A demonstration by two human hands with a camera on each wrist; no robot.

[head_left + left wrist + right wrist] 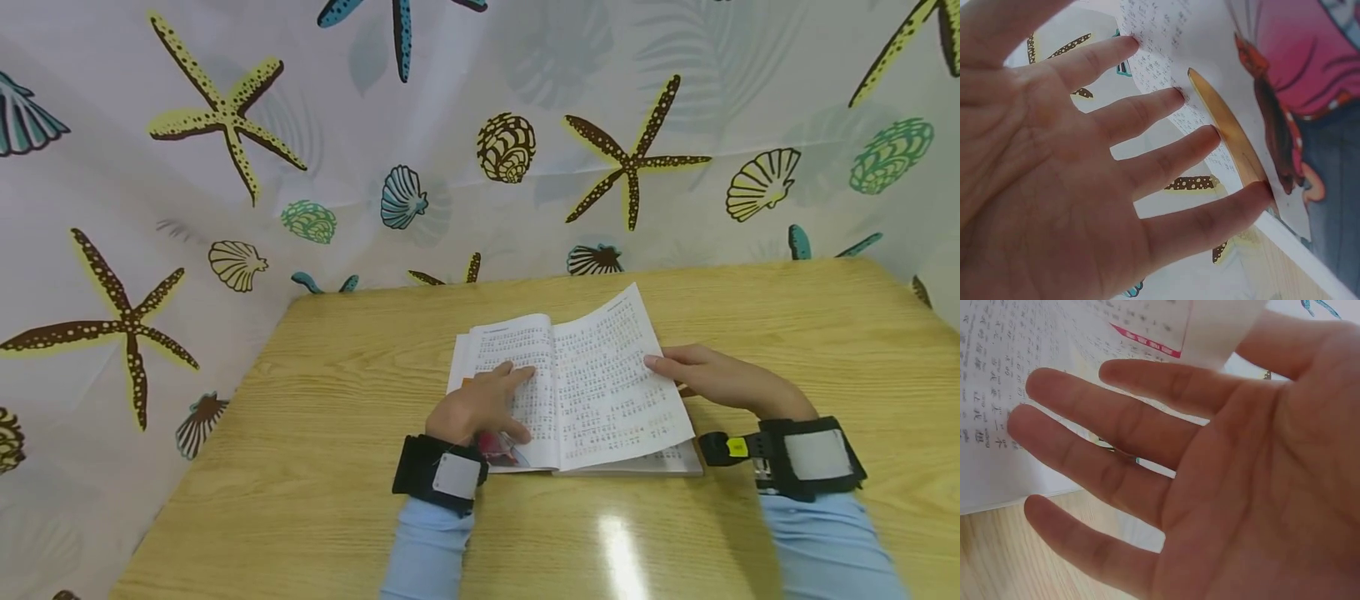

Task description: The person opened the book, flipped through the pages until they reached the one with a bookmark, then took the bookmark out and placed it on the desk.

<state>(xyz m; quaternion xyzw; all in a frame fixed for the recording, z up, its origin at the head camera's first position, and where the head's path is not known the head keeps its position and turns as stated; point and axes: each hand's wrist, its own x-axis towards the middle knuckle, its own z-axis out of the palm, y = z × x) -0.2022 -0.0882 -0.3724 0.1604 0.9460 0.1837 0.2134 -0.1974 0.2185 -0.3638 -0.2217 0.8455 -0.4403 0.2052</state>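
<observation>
Left hand (480,407) touches, right (712,377) seemingly pinches, book (581,387).

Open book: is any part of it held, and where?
The right hand pinches the raised page between thumb and fingers, partway along its outer edge. The left hand rests spread on the left page, gripping nothing.

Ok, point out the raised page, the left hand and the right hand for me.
Raised page (613,383): head view, middle of its printed side.
Left hand (477,407): head view, back of the hand.
Right hand (722,378): head view, back of the hand.
</observation>
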